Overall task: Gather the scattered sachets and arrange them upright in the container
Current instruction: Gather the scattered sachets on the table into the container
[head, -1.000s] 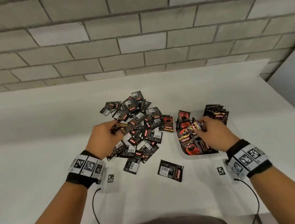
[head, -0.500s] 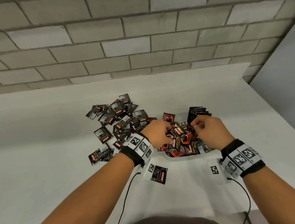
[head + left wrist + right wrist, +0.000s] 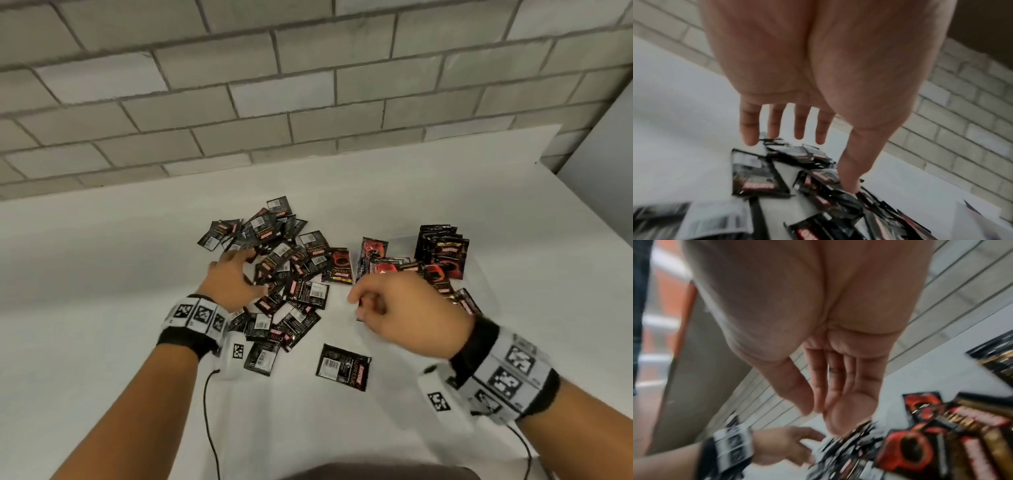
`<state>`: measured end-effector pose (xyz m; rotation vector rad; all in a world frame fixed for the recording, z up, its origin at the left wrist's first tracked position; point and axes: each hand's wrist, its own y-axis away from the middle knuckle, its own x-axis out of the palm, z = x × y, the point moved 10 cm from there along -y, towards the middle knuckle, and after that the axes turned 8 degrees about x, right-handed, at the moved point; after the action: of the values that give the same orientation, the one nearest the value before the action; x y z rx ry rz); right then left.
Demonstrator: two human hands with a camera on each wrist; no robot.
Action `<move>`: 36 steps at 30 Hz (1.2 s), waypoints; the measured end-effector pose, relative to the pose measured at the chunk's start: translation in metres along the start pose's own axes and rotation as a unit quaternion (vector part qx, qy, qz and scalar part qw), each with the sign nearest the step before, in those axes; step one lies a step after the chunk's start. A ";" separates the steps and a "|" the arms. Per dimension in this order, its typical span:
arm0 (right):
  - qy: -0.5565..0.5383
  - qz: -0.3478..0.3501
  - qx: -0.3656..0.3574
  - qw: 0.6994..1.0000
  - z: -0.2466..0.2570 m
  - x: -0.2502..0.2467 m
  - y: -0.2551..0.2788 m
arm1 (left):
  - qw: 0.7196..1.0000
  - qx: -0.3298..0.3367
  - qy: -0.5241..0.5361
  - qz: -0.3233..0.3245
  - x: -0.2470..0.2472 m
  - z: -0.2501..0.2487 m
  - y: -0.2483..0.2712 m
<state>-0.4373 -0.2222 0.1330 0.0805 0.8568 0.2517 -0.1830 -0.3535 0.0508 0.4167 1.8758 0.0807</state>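
Scattered sachets (image 3: 281,270) lie in a loose heap on the white table (image 3: 102,308), left of the clear container (image 3: 479,270). Inside it, a row of sachets (image 3: 442,250) stands upright at the far right; others lie jumbled and flat beside them. One stray sachet (image 3: 342,366) lies apart, nearer the person. Left hand (image 3: 233,281): fingers spread and straight over the heap, holding nothing. Right hand (image 3: 404,308): between heap and container, fingers relaxed, nothing held. Brick wall (image 3: 239,102) behind.

Head overhead; wrists close, palmward.
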 end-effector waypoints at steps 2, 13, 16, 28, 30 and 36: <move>0.084 0.069 -0.013 0.994 0.011 0.043 0.000 | 1.000 -0.004 0.022 0.001 0.003 0.009 -0.004; 0.367 0.189 0.024 0.910 -0.005 0.142 0.008 | 0.985 0.102 -0.120 0.072 0.071 -0.051 0.011; 0.396 0.170 0.018 0.902 0.000 0.138 0.007 | 0.981 0.145 -0.122 0.049 0.066 -0.051 0.012; 0.262 0.006 0.051 0.964 0.030 0.108 -0.047 | 0.979 0.154 0.127 -0.034 0.007 -0.032 0.027; 0.304 0.011 0.087 0.949 0.018 0.121 -0.051 | 0.973 0.139 0.171 -0.064 -0.010 -0.021 0.034; 0.327 0.035 0.128 0.936 0.003 0.141 -0.057 | 0.951 0.064 0.262 -0.151 -0.052 0.036 0.051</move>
<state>-0.3359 -0.2420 0.0206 0.2820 1.5512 0.2350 -0.1228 -0.3281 0.0992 0.1984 2.4588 -0.1529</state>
